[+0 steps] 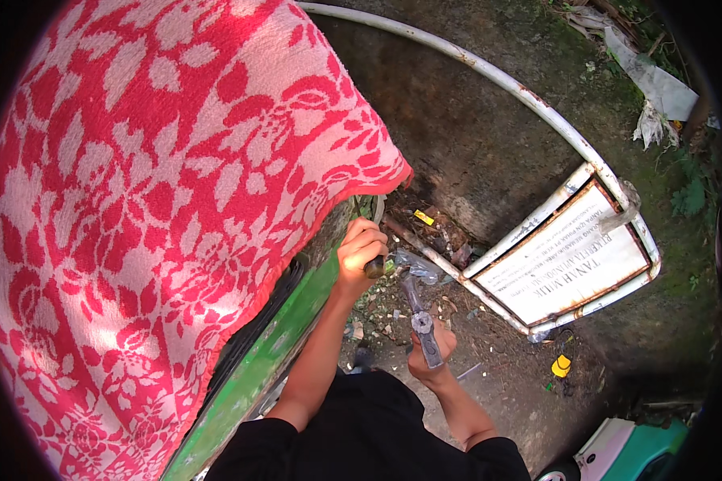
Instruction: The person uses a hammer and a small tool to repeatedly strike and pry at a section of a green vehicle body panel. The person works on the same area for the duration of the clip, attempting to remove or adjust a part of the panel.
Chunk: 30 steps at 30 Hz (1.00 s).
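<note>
Along our left side: a red-and-pink floral cloth [160,160] spreads wide, its hem slanting down beside a worn green edge [257,401].
Left hand: our left hand [363,250] is just off the cloth's lower right border, fingers curled tightly around a dark-handled tool [374,268]. The butt of its handle sticks out below our fist and a thin shaft shows above it; we cannot tell its tip.
Between our hands: crumpled clear plastic [417,267] lies on the littered ground [497,361], near a small yellow scrap [423,217].
Hammer: its grey metal head [423,323] faces up at us, to the right of and below the dark-handled tool, the two well apart.
Right hand: our right hand [446,346] is closed around the hammer just beneath its head, hiding most of the handle.
Farther right: a curved white tube frame [489,70] carries a printed white sign panel [569,260] with rusty edging.
Lower right corner: a teal-and-white vehicle [648,445] shows partly.
</note>
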Each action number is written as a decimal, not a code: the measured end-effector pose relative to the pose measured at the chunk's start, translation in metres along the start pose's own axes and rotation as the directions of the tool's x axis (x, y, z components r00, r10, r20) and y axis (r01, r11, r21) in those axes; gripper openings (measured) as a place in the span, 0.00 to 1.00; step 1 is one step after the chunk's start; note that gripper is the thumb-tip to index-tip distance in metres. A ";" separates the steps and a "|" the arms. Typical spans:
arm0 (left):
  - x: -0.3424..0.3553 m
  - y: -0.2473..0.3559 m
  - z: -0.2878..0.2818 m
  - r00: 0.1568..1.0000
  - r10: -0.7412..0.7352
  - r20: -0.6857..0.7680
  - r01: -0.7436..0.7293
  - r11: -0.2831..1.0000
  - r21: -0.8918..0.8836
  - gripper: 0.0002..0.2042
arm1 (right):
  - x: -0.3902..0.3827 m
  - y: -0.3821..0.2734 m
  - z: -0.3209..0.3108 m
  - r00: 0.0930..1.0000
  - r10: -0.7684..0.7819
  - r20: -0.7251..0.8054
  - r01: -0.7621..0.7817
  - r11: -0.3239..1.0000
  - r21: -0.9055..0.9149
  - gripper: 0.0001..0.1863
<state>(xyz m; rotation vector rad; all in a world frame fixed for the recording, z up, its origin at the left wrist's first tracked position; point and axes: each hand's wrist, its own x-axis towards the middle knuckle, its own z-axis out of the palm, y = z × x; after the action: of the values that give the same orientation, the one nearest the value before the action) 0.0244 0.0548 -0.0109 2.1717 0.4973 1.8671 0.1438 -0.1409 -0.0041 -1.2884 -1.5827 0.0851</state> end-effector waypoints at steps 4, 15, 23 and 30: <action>-0.006 -0.005 -0.001 1.000 0.002 -0.001 -0.002 1.000 -0.002 0.10 | 0.017 -0.011 -0.008 0.973 -0.225 -0.042 0.227 0.973 0.045 0.24; -0.001 -0.003 -0.014 0.996 -0.066 -0.067 0.062 0.996 -0.062 0.12 | 0.016 -0.006 0.009 0.972 -0.226 0.055 0.223 0.973 0.061 0.16; -0.015 -0.014 -0.010 0.984 -0.150 -0.094 0.136 0.980 -0.145 0.12 | 0.018 0.018 0.021 0.927 -0.113 0.356 0.245 0.903 -0.352 0.17; -0.011 -0.014 -0.001 0.994 -0.100 -0.044 0.097 0.993 -0.071 0.12 | 0.026 -0.040 -0.013 0.900 -0.369 0.234 0.393 0.917 -0.066 0.21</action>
<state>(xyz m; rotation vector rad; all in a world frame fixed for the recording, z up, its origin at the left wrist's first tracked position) 0.0206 0.0628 -0.0259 2.0256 0.5310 1.8588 0.1296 -0.1452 0.0428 -1.0540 -2.0296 -0.1151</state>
